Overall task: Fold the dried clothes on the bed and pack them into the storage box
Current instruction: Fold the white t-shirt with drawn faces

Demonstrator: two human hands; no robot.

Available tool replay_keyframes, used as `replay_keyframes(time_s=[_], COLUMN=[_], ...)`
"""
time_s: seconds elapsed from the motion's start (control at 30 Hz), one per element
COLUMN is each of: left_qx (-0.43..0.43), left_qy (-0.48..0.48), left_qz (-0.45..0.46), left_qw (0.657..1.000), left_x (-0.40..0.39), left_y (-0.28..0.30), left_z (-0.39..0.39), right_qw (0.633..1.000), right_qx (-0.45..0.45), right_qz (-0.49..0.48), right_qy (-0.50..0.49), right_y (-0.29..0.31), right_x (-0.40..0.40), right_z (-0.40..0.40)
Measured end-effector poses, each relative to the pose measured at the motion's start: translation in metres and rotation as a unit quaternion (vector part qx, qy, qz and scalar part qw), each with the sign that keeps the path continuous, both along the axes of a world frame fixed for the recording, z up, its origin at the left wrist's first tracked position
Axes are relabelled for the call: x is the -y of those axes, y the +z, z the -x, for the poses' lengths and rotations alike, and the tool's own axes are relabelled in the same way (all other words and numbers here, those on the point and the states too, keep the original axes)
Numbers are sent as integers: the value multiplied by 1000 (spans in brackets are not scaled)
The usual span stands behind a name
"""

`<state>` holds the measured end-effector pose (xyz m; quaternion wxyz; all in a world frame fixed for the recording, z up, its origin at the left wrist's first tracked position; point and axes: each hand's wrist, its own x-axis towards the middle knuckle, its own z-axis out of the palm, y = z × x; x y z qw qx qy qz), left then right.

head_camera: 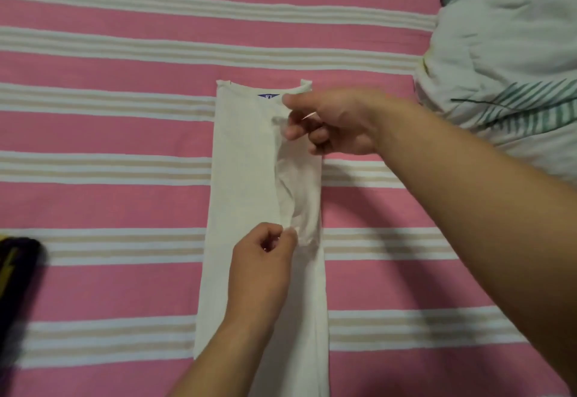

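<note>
A white shirt (240, 178) lies flat on the pink striped bed, folded lengthwise into a narrow strip with a blue label at its collar. Its right sleeve is folded in over the strip. My right hand (331, 122) pinches the top of that sleeve fold near the collar. My left hand (262, 259) pinches the lower end of the same sleeve fold, about halfway down the strip. The storage box is out of view.
The bed sheet (109, 134) is pink with white and beige stripes. A heap of white and green patterned clothes (505, 62) lies at the right. A dark object with yellow marks (15, 268) sits at the left edge.
</note>
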<state>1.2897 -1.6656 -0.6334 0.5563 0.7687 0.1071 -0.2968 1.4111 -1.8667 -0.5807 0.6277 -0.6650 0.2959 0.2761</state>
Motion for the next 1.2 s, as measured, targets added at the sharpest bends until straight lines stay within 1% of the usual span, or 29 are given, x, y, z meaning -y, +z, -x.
replay_keyframes(time_s=[0.07,0.1,0.13,0.17,0.2,0.23,0.33,0.47,0.53,0.6,0.63,0.7,0.77,0.83,0.93,1.0,1.07,1.13,1.17,1.2], left_qx=[-71,-99,-126,-155,-178,-194,-202,-154,-169,-171,-150,-83,-41,-28,-7,9,13,-5,-12,-11], left_qy=[22,22,17,5,-7,-12,40,110,170,192,190,183,162,103,-14,-46,-40,-35,-37,-42], left_qz=[-4,-13,-13,-10,-3,4,36,35,65,63,41,-8,-45,-79,-102,-102,-106,-88,-75,-70], left_qw=[997,995,992,988,984,981,978,981,969,964,969,980,985,991,995,994,993,995,996,997], left_x=[-15,-20,-25,-30,-33,-36,-35,-17,-7,-2,-2,-9,-16,-21,-22,-21,-22,-24,-24,-24], left_y=[-17,-25,-31,-35,-37,-35,-29,-32,-38,-40,-42,-45,-46,-49,-58,-60,-62,-58,-56,-53], left_z=[-3,-3,-4,-5,-8,-14,-41,-91,-118,-138,-144,-150,-150,-148,-146,-148,-154,-162,-166,-168], right_qw=[996,986,967,938,910,894,872,841,822,822,829,841,850,854,853,848,830,785,764,745], right_qx=[4,15,32,53,77,96,133,183,172,156,152,150,158,169,177,178,209,310,359,396], right_qz=[91,166,252,339,399,427,444,451,463,463,459,457,456,448,435,443,477,513,508,494], right_qy=[23,25,35,54,77,95,156,236,282,294,281,247,213,203,226,231,198,154,170,213], right_y=[-17,-28,-39,-50,-58,-64,-75,-81,-85,-92,-95,-99,-102,-105,-107,-105,-101,-91,-84,-80], right_x=[-22,-27,-27,-22,-16,-10,7,12,12,14,15,17,19,19,22,22,10,-16,-32,-49], right_z=[-11,-13,-11,-8,-4,-1,0,-16,-23,-28,-30,-32,-33,-31,-30,-28,-18,9,30,56])
